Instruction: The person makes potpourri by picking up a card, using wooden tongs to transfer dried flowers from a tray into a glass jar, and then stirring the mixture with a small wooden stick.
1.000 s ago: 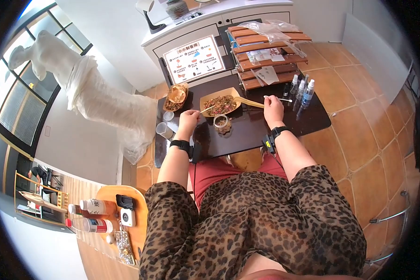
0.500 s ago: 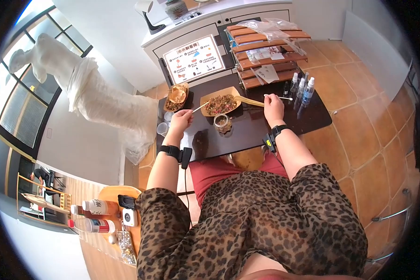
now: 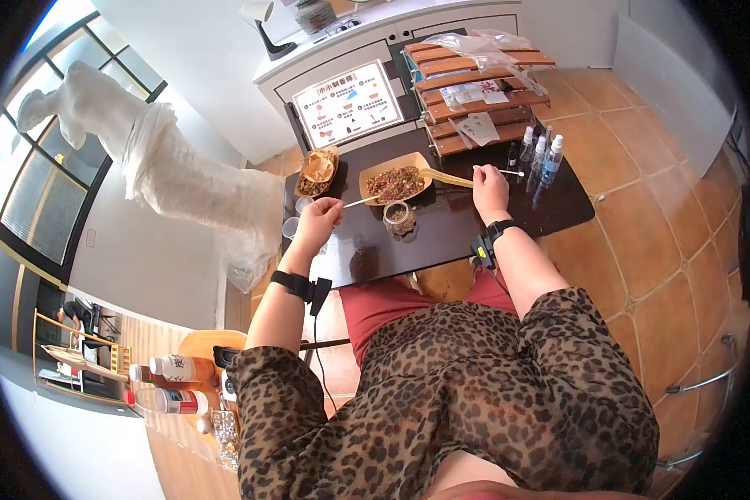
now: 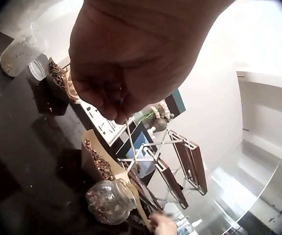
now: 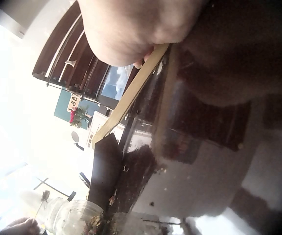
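In the head view my left hand (image 3: 320, 223) pinches a thin pale stick (image 3: 359, 202), whose far end is by the near-left edge of a paper tray (image 3: 375, 169) of dried petals. In the right wrist view that end carries a small dark clump (image 5: 45, 196). My right hand (image 3: 490, 197) grips a flat bamboo tool (image 3: 450, 178) that reaches the tray's right side. An open glass jar (image 3: 399, 220) with dried bits stands in front of the tray, between the hands. The left wrist view shows the left fingertips closed on the stick (image 4: 131, 141).
A second tray (image 3: 333, 179) with crumpled paper stands at the table's back left, clear plastic cups (image 3: 291, 227) near it. Several small bottles (image 3: 550, 158) stand at the right. Behind are a slatted wooden rack (image 3: 475, 108) and a printed sign (image 3: 347, 104). A white-tipped stick (image 3: 512, 173) shows beside my right hand.
My left hand has drawn back to the left and slightly toward me with its stick, whose end has left the middle of the petals. My right hand has hardly moved.
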`<state>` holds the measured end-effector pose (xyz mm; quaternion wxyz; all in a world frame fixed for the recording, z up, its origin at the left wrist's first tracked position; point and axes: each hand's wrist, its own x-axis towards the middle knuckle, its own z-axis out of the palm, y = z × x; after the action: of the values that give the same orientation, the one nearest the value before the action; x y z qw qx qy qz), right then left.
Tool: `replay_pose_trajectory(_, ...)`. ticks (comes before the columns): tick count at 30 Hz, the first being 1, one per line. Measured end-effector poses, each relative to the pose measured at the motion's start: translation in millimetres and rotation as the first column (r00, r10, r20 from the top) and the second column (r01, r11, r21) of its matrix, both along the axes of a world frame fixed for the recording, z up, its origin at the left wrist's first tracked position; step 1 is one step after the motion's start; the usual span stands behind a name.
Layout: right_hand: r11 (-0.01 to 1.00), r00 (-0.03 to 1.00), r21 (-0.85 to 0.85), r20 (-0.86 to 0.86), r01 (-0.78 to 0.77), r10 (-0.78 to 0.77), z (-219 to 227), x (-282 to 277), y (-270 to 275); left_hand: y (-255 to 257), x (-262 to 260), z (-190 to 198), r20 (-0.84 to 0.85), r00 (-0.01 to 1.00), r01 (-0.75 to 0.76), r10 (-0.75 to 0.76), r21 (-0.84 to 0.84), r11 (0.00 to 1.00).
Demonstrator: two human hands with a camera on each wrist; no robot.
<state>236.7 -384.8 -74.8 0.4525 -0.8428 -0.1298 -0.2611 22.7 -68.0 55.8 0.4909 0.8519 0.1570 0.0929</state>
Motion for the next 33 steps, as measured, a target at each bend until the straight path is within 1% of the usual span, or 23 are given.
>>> replay_pose_trajectory(2,1.0,1.0,-0.008,-0.019,0.002,-0.003,0,0,0,-3,-3,-1,0.028,0.999,0.041,-0.044,0.127,0.991)
replay_pose_trajectory(3,1.0,1.0,-0.003,-0.022,0.002,-0.002,2,-1,0,-8,-4,3,0.015,0.998,0.06,-0.064,0.209,0.976)
replay_pose_trajectory(4,1.0,1.0,0.003,-0.024,0.001,-0.001,3,-2,0,-13,-6,6,0.055,0.994,0.074,-0.098,0.34,0.937)
replay_pose_trajectory(6,1.0,1.0,0.009,-0.026,-0.001,0.001,4,-3,0,-23,-12,14,0.119,0.977,0.077,-0.179,0.582,0.809)
replay_pose_trajectory(9,1.0,1.0,0.007,-0.025,0.002,-0.001,4,-3,-1,-29,-15,23,0.111,0.954,0.104,-0.28,0.75,0.653)
replay_pose_trajectory(12,1.0,1.0,-0.003,-0.026,0.006,-0.006,3,-2,0,-30,-14,24,0.124,0.943,0.101,-0.308,0.776,0.623)
replay_pose_trajectory(15,1.0,1.0,-0.005,-0.028,0.003,-0.003,2,-1,-1,-30,-13,24,0.123,0.947,0.101,-0.296,0.762,0.64)
replay_pose_trajectory(18,1.0,1.0,-0.012,-0.028,0.003,-0.004,1,0,-1,-22,-8,17,0.174,0.947,0.066,-0.27,0.716,0.695)
replay_pose_trajectory(20,1.0,0.999,-0.021,-0.042,0.005,-0.006,2,-1,-1,-12,-1,10,0.183,0.969,0.051,-0.167,0.511,0.858)
replay_pose_trajectory(21,1.0,0.999,-0.019,-0.046,0.006,-0.007,3,-1,-1,-9,2,8,0.177,0.977,0.036,-0.115,0.394,0.918)
replay_pose_trajectory(23,1.0,0.998,-0.015,-0.055,0.007,-0.008,3,-2,0,-2,9,6,0.196,0.98,-0.017,-0.034,0.255,0.967)
replay_pose_trajectory(24,1.0,0.999,-0.014,-0.046,0.004,-0.005,3,-2,0,1,11,5,0.201,0.98,-0.044,0.006,0.184,0.982)
replay_pose_trajectory(25,1.0,0.999,-0.012,-0.037,0.001,-0.002,2,-2,-1,4,13,4,0.21,0.977,-0.067,0.027,0.185,0.98)
replay_pose_trajectory(28,1.0,1.0,-0.008,-0.029,-0.004,0.004,2,-1,-1,13,18,-2,0.13,0.989,-0.101,0.073,0.222,0.97)
replay_pose_trajectory(31,1.0,1.0,0.002,-0.022,-0.009,0.009,1,-1,0,21,26,-15,0.068,0.995,-0.09,0.079,0.179,0.98)
replay_pose_trajectory(33,1.0,1.0,0.009,-0.016,-0.012,0.012,1,-1,0,25,31,-23,0.049,0.996,-0.083,0.075,0.19,0.978)
